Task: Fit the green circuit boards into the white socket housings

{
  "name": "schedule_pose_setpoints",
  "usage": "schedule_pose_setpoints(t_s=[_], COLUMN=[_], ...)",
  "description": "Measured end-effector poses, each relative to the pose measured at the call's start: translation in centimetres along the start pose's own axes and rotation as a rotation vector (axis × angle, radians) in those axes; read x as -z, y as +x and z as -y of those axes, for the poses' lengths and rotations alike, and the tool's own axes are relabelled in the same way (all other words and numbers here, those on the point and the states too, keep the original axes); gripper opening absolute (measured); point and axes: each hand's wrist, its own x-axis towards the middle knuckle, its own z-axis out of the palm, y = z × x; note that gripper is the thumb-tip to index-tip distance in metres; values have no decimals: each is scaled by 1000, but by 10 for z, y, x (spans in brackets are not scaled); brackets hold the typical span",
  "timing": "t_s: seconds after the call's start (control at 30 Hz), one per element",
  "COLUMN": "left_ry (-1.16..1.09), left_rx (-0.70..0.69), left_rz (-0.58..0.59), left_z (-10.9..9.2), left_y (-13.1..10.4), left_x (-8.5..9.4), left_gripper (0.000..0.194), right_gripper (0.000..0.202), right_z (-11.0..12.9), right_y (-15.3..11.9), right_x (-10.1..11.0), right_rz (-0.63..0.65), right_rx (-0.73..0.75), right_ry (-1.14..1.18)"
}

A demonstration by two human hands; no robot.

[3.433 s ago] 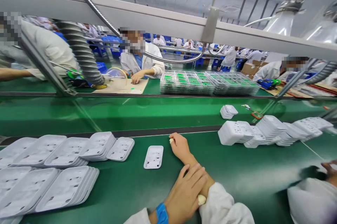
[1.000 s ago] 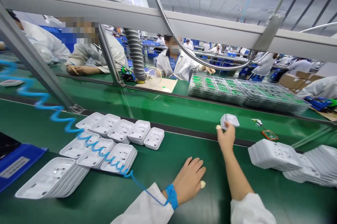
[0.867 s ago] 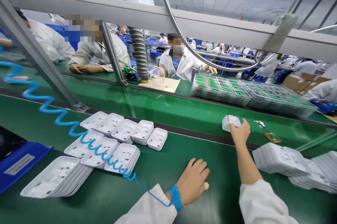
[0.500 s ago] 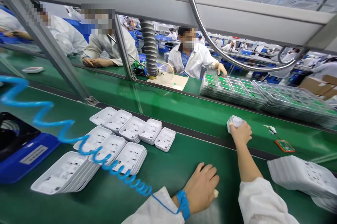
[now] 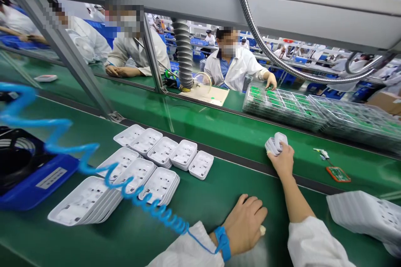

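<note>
Over the green conveyor, my right hand (image 5: 283,159) grips a small bunch of white plastic covers (image 5: 275,143), the front one tilted up. My left hand (image 5: 246,224) rests on the green bench, with its fingers spread and a blue wrist strap (image 5: 222,242) round the wrist; a pale cot covers one fingertip. Stacks of white covers (image 5: 159,184) stand in rows left of my left hand. Another long stack of white covers (image 5: 360,212) leans at the right. Beyond my right hand lies a green circuit board with an orange rim (image 5: 338,174) and attached wires.
A coiled blue cord (image 5: 134,194) crosses over the left stacks. At the left sits a blue box with a black fan (image 5: 34,183). Clear trays of green boards (image 5: 282,106) stand across the conveyor, where a person's hand touches them. A metal frame and flexible hose hang above.
My right hand has turned the white covers, which now tilt up and show fanned edges. The view has shifted slightly. My left hand stays on the bench.
</note>
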Motion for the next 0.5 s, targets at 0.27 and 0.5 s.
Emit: schedule_pose_setpoints(t_s=[0.27,0.5], left_ry=[-805,-1287], left_rx=[518,595], left_rz=[-608,-182], left_z=[35,21], left_y=[5,-17], left_x=[45,51], left_gripper=[47,34], right_gripper=[55,66], right_z=[10,10], right_y=[-116,-182], right_x=[54,53], right_rz=[271,499], right_rx=[626,812], right_ry=[106,288])
